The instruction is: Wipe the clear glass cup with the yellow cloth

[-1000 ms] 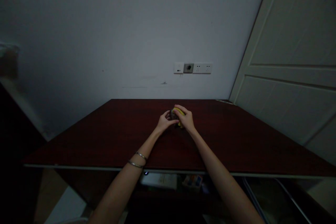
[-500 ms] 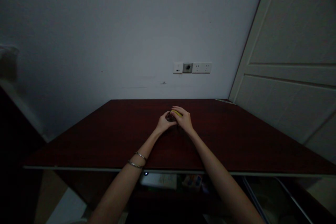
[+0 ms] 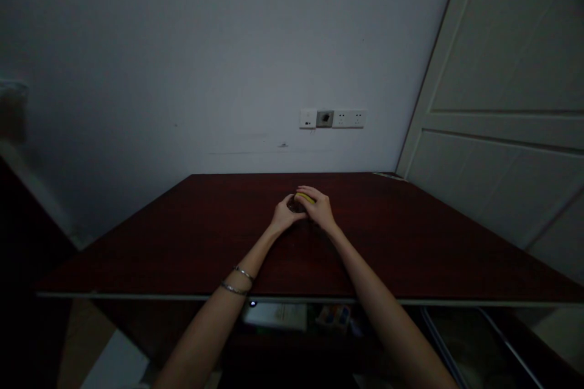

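Note:
My left hand (image 3: 285, 215) is closed around the side of a small see-through container (image 3: 294, 204), which looks like a glass or jar. My right hand (image 3: 319, 210) grips a flat yellow piece (image 3: 305, 197) at the container's top. Whether the yellow piece is a lid or a sponge I cannot tell. The two thumbs come close together on the near side. Fingers hide much of the container, which is at or just above the dark red tabletop (image 3: 219, 231). Two bracelets (image 3: 235, 287) circle my left wrist.
Behind the table rises a pale wall with sockets (image 3: 347, 118). A white panelled door (image 3: 502, 121) flanks the right side. Under the front edge, a shelf holds a white box (image 3: 276, 316) and a small colourful item (image 3: 334, 317).
The view has shifted very slightly. Both hands stay on the container and the yellow piece, with hardly any movement.

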The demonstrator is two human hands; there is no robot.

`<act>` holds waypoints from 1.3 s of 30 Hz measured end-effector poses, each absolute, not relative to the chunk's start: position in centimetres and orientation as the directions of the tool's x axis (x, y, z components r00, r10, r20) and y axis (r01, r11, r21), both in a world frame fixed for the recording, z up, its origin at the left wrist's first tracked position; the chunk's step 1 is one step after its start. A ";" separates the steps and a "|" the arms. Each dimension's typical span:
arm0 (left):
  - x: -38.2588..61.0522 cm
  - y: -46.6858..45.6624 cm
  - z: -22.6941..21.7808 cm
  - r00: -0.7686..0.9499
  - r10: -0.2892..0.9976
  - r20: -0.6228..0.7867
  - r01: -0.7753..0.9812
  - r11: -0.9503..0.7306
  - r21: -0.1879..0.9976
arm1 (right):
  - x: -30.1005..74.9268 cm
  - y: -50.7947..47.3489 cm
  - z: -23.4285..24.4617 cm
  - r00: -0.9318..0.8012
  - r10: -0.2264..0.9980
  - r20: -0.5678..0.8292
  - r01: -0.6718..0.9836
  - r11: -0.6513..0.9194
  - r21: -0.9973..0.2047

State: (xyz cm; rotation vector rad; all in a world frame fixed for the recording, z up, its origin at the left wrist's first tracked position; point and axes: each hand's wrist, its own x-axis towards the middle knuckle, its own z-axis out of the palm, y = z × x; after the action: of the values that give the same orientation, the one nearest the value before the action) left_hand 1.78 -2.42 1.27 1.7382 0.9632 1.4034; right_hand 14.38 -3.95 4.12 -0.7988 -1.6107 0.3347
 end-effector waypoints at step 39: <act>1.9 -2.8 1.8 0.187 0.892 0.410 -0.124 -0.393 0.911 | 15.3 -2.9 4.2 0.143 0.818 0.557 0.098 0.548 -0.831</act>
State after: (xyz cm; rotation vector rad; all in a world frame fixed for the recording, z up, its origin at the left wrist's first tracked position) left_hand 1.95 -2.83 1.80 1.5318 0.7630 1.3747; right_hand 15.27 -2.87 4.17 -0.8780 -1.3478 0.6294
